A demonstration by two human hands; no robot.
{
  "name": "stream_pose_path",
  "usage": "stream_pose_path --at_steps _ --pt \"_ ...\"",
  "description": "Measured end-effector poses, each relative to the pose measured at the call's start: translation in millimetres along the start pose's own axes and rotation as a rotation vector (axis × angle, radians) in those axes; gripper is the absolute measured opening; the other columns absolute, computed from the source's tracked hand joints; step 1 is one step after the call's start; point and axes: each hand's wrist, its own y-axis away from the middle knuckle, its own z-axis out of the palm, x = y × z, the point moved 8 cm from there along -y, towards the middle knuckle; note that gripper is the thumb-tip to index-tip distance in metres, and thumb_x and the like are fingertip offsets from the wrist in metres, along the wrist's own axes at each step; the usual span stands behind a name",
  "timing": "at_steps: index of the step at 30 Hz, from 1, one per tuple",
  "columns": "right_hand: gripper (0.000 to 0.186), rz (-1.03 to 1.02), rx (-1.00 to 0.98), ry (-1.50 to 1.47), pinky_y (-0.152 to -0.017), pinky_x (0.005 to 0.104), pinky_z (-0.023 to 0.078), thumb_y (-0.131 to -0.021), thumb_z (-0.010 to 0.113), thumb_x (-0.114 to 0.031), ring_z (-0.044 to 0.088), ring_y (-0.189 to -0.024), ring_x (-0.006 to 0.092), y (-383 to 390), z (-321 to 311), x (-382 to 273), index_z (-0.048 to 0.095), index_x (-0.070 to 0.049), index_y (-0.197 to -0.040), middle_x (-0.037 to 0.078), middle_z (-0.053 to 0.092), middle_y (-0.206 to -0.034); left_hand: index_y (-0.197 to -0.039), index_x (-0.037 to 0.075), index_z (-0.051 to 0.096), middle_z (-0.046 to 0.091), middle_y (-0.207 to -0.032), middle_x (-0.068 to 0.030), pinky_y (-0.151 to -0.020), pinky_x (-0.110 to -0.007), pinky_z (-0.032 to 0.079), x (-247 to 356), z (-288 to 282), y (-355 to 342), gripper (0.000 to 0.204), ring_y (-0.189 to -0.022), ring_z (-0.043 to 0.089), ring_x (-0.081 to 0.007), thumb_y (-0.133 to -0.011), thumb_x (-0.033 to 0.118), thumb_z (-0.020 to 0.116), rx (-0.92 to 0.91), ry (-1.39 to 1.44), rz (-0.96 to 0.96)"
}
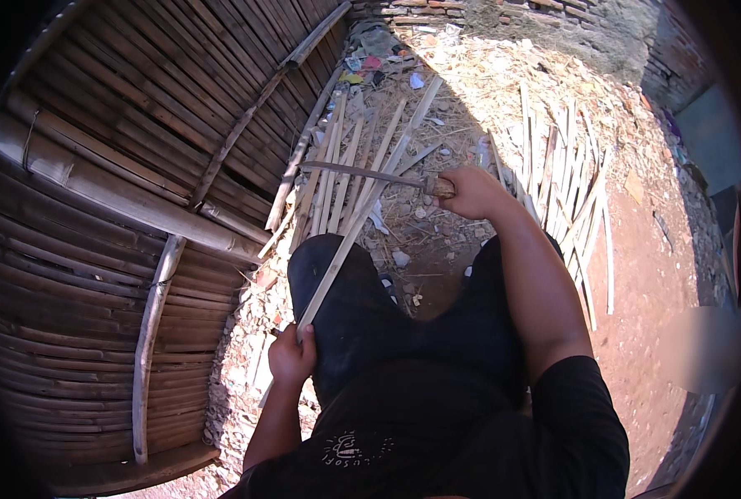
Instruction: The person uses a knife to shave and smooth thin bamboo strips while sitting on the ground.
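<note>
Black shirt point(437, 416) fills the foreground, with dark trousers point(349, 312) beyond it, knees apart. Left hand point(291, 356) is closed on the near part of a strip point(343, 248), beside the left thigh. Said strip is pale, long and flat; it slants across the left leg, its far end pointing away over the ground point(644, 274). Right hand point(472, 193) is closed in a fist around the handle of a knife point(362, 172), beyond the right knee. Its blade points left and crosses the strip near the middle of its length; whether the two touch cannot be told. Loose strips lie in two groups: a left pile point(327, 195) toward the ground's left edge, by a slatted wall point(79, 287), and a right pile point(563, 170) right of the knife. Litter point(372, 63) lies at the ground's far left corner, near a brick wall point(428, 12).
</note>
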Motion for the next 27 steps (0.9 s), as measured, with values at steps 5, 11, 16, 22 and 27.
stream_pose_path --at_steps 5,11,16,22,27 --pt "0.05 0.148 0.137 -0.118 -0.093 0.05 0.054 -0.083 0.078 -0.037 0.068 -0.106 0.0425 3 -17 36 0.071 -0.002 -0.118 0.024 0.072 -0.108 -0.074 0.004 0.057 0.059 -0.062 -0.0211 -0.056 -0.051 0.047 2 -1 -5 0.042 -0.058 0.062 -0.0427 -0.1 0.037 0.063 -0.028 0.042 0.001" --pt "0.032 -0.149 0.027 0.001 -0.079 0.0528 0.053 -0.081 0.08 -0.031 0.068 -0.087 0.0435 7 7 -28 0.07 -0.005 -0.098 0.021 0.071 -0.086 -0.076 0.004 0.06 0.061 -0.064 -0.0211 -0.057 -0.05 0.048 2 -5 -2 0.042 -0.06 0.063 -0.042 -0.1 0.038 0.063 -0.056 0.043 -0.06" --pt "0.03 -0.359 -0.047 0.106 -0.075 0.0537 0.052 -0.079 0.081 -0.03 0.068 -0.083 0.0436 8 20 -67 0.07 -0.007 -0.096 0.02 0.071 -0.084 -0.08 0.003 0.064 0.061 -0.063 -0.0177 -0.057 -0.044 0.049 -3 -5 4 0.04 -0.058 0.064 -0.0356 -0.098 0.038 0.068 -0.113 0.098 -0.089" --pt "0.034 0.076 0.231 -0.086 -0.081 0.0519 0.054 -0.084 0.077 -0.036 0.07 -0.091 0.0422 -2 -19 21 0.071 -0.01 -0.105 0.02 0.073 -0.091 -0.091 0.0 0.069 0.065 -0.065 -0.0114 -0.059 -0.037 0.049 0 6 -1 0.038 -0.06 0.064 -0.0212 -0.095 0.037 0.074 -0.223 0.405 -0.133" --pt "0.034 0.059 0.171 -0.074 -0.082 0.0518 0.055 -0.084 0.076 -0.034 0.07 -0.09 0.042 4 -17 8 0.071 -0.01 -0.108 0.021 0.073 -0.092 -0.089 -0.001 0.068 0.066 -0.066 -0.0128 -0.06 -0.038 0.05 -2 10 -1 0.04 -0.06 0.065 -0.0234 -0.094 0.037 0.076 -0.212 0.367 -0.159"
